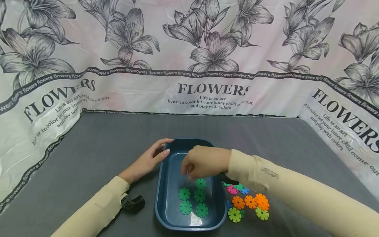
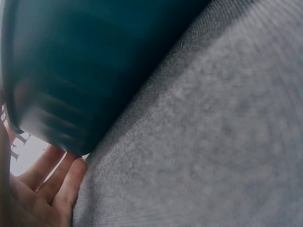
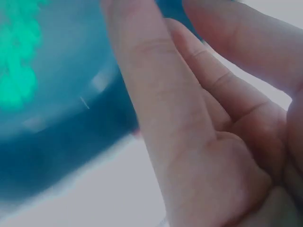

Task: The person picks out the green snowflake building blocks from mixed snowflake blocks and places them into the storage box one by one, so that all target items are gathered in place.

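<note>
My left hand (image 1: 145, 164) rests at the far left corner of a blue plastic tray (image 1: 158, 197), thumb at the rim. In the left wrist view its fingers (image 2: 68, 182) lie against the outer wall. Over the inside of the tray hangs my right hand (image 1: 204, 161), fingers bent downward. Nothing shows between the right thumb and fingers in the right wrist view, though some fingertips are cut off by the frame. Several green notched plastic discs (image 1: 185, 207) lie on the tray floor, nearer its front, below and in front of the right hand.
Right of the tray is a loose group of notched discs: orange ones (image 1: 250, 201), yellow-green ones (image 1: 234, 214), a pink one (image 1: 232, 189) and some blue and green. The right forearm passes over part of it. A grey cloth (image 1: 118, 138) covers the table, with a flower-printed curtain (image 1: 207, 92) behind.
</note>
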`<move>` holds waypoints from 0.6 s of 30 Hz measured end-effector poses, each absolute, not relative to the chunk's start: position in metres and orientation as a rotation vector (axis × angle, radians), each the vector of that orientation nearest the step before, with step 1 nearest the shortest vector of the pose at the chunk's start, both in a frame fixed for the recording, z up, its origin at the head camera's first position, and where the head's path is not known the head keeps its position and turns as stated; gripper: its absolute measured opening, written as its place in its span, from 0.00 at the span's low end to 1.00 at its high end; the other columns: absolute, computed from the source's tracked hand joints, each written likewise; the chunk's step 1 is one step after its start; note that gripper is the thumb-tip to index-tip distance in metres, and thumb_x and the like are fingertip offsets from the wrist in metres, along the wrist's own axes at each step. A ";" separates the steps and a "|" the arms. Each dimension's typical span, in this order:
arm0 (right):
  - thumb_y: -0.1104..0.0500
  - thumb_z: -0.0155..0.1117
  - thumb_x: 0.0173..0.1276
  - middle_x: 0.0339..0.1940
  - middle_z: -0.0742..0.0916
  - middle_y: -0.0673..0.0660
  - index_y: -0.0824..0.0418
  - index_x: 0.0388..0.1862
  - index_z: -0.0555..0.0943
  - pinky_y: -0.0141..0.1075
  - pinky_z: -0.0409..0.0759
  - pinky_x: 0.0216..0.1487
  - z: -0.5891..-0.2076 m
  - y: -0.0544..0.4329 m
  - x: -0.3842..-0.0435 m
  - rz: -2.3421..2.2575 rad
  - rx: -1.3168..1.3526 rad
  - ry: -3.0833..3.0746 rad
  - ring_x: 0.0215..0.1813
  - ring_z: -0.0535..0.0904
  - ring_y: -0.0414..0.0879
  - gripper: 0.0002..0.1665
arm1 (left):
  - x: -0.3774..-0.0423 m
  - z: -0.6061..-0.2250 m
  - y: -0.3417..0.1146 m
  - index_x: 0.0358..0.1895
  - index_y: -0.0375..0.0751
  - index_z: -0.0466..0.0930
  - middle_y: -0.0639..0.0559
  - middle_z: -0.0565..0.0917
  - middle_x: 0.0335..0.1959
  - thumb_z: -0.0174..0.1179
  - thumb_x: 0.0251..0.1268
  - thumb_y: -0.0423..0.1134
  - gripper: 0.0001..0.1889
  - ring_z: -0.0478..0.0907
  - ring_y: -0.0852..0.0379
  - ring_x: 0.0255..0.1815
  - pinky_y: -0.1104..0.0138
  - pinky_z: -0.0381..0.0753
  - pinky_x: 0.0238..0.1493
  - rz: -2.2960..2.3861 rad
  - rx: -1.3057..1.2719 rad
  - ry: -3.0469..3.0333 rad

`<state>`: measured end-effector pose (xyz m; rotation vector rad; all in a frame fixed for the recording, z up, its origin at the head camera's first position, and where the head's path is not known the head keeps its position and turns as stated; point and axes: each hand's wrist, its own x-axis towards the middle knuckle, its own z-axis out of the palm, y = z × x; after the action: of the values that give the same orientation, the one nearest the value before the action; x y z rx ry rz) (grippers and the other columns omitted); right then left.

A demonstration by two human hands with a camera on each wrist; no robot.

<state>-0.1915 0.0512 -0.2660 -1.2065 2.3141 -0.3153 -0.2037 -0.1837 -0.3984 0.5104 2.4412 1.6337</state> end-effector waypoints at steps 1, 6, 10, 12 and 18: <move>0.62 0.66 0.65 0.38 0.88 0.49 0.59 0.45 0.85 0.27 0.79 0.37 -0.259 0.059 -0.190 -0.340 -1.233 2.347 0.35 0.80 0.33 0.10 | -0.204 -0.398 -0.183 0.68 0.75 0.58 0.51 0.60 0.71 0.49 0.73 0.56 0.23 0.62 0.48 0.70 0.44 0.63 0.65 1.629 0.505 2.442; 0.61 0.65 0.66 0.38 0.88 0.49 0.59 0.46 0.84 0.28 0.79 0.37 -0.238 0.108 -0.182 -0.457 -1.301 2.538 0.33 0.80 0.33 0.10 | -0.204 -0.397 -0.183 0.67 0.77 0.59 0.52 0.62 0.70 0.50 0.71 0.58 0.23 0.63 0.49 0.69 0.45 0.64 0.65 1.610 0.471 2.465; 0.62 0.64 0.66 0.37 0.87 0.47 0.57 0.44 0.84 0.28 0.79 0.35 -0.246 0.147 -0.181 -0.499 -1.192 2.622 0.33 0.80 0.32 0.09 | -0.205 -0.398 -0.183 0.67 0.76 0.59 0.52 0.62 0.70 0.50 0.72 0.57 0.23 0.63 0.49 0.69 0.45 0.64 0.65 1.614 0.486 2.468; 0.63 0.63 0.67 0.37 0.87 0.47 0.57 0.44 0.84 0.28 0.79 0.34 -0.258 0.163 -0.182 -0.515 -1.132 2.614 0.34 0.80 0.32 0.08 | -0.205 -0.399 -0.183 0.67 0.76 0.59 0.52 0.61 0.70 0.49 0.72 0.57 0.23 0.62 0.49 0.70 0.45 0.64 0.65 1.615 0.490 2.464; 0.64 0.65 0.65 0.39 0.86 0.50 0.61 0.44 0.83 0.33 0.79 0.37 -0.302 0.191 -0.185 -0.542 -1.017 2.544 0.34 0.78 0.38 0.09 | -0.203 -0.402 -0.182 0.67 0.77 0.59 0.52 0.61 0.70 0.50 0.72 0.55 0.23 0.62 0.49 0.70 0.45 0.63 0.65 1.628 0.495 2.455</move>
<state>-0.1846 0.1910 -0.3018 -1.0174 2.5443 -0.5418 -0.2035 -0.1823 -0.4017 0.4947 2.4548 1.6277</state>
